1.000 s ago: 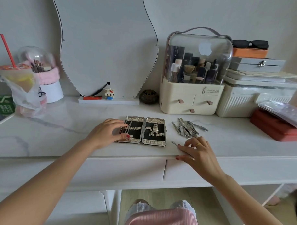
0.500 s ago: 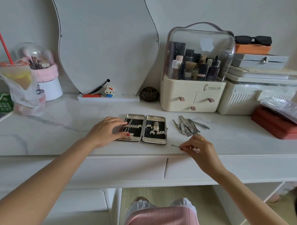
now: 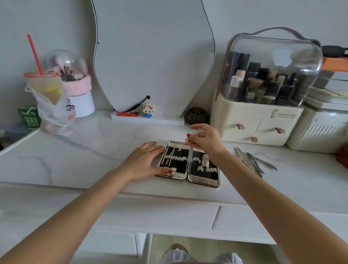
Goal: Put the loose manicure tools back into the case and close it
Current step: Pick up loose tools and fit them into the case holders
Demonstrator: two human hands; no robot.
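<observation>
Metal case (image 3: 203, 181) lies open flat on the marble desk (image 3: 81, 154), my left hand (image 3: 144, 162) flat on its left half. Right hand (image 3: 206, 139) pinches a thin tool (image 3: 184, 145) above the top edge; loose tools (image 3: 251, 161) piled just right of it.

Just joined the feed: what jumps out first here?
The open manicure case lies mid-desk, the left hand flat on its left edge. The right hand pinches a small tool over its top. Loose tools are piled to its right.
</observation>
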